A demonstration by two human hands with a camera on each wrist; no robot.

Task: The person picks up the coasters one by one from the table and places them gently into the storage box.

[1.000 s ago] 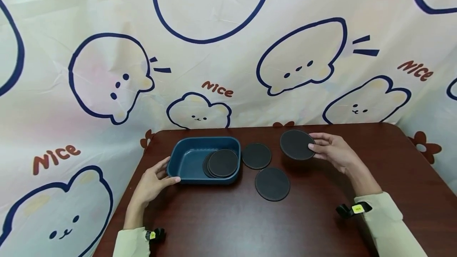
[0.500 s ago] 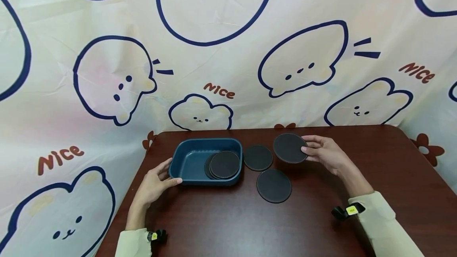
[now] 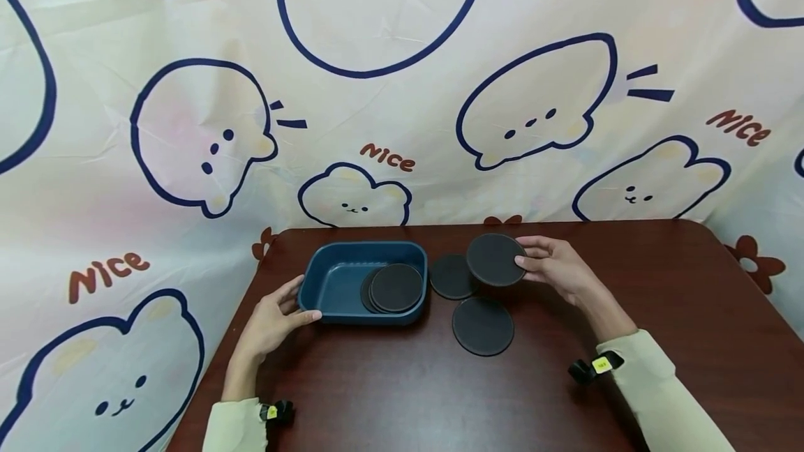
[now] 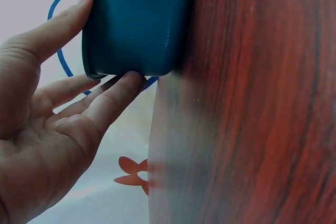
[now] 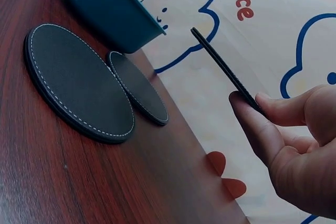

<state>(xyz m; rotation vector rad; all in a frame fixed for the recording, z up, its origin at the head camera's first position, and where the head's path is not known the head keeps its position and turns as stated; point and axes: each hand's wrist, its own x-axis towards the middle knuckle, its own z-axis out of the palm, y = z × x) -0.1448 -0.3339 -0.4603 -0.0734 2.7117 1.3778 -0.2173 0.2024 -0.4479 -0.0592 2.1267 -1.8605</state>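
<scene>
My right hand (image 3: 559, 272) pinches a round black coaster (image 3: 493, 260) by its right edge, thumb on top and fingers beneath. In the right wrist view the held coaster (image 5: 220, 64) is seen edge-on, raised above the table. Two more coasters lie flat: one at the back (image 3: 451, 277), partly hidden by the held one, and one nearer the front (image 3: 483, 327). White stitching runs round the front coaster (image 5: 79, 85). My left hand (image 3: 269, 323) holds the near left corner of a blue rectangular bin (image 3: 367, 319), its thumb at the front wall. Inside the bin, stacked coasters (image 3: 397, 288) sit at the right end.
Under everything is a dark brown wooden table (image 3: 402, 396). Behind it hangs a pale cloth (image 3: 377, 117) printed with cartoon figures, meeting the table's far edge. The back coaster lies close beside the bin's right wall.
My right hand has moved left with the coaster, which now overlaps the back coaster in the head view. The left hand stays at the bin's corner.
</scene>
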